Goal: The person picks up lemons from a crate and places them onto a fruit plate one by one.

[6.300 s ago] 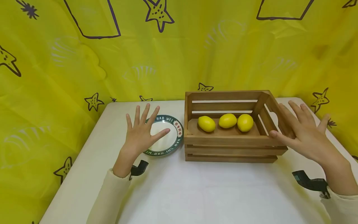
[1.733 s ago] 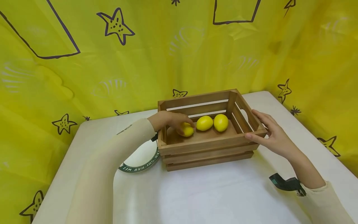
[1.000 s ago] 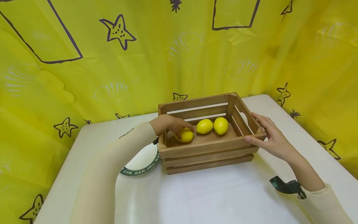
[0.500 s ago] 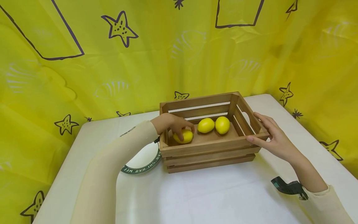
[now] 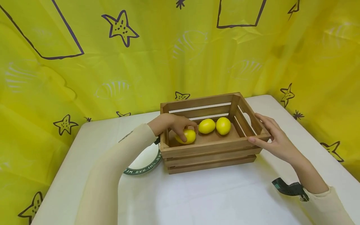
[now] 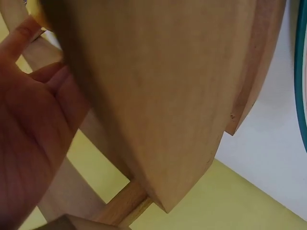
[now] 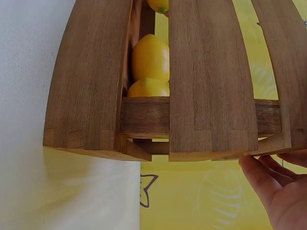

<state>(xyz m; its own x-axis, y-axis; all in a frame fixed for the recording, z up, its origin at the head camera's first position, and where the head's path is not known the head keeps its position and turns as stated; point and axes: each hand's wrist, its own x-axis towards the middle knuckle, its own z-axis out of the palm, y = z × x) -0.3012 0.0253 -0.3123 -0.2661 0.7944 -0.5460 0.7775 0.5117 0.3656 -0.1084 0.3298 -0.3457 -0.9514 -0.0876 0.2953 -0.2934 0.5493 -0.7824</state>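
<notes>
In the head view, my left hand (image 5: 178, 125) reaches over the left end of a slatted wooden crate (image 5: 211, 148). Its thumb and bent fingers pinch the leftmost yellow lemon (image 5: 189, 136), low inside. In the left wrist view the crate's wall (image 6: 158, 96) hides most of that lemon, and my palm (image 6: 33, 120) shows beside it. My right hand (image 5: 277, 142) holds the crate's front right corner, its thumb on the front rail and its fingers at the end wall. The middle lemon (image 5: 207, 126) and the right lemon (image 5: 223, 126) lie side by side, untouched.
A white plate (image 5: 143, 159) with a green lettered rim stands left of the crate, partly under my left forearm. The white tabletop (image 5: 213, 197) extends in front. A yellow patterned curtain (image 5: 152, 62) hangs behind and at both sides.
Since the first frame, my left hand has gone from above the plate into the crate, onto the leftmost lemon. My right hand has come onto the crate's corner. Lately that lemon shifted slightly right.
</notes>
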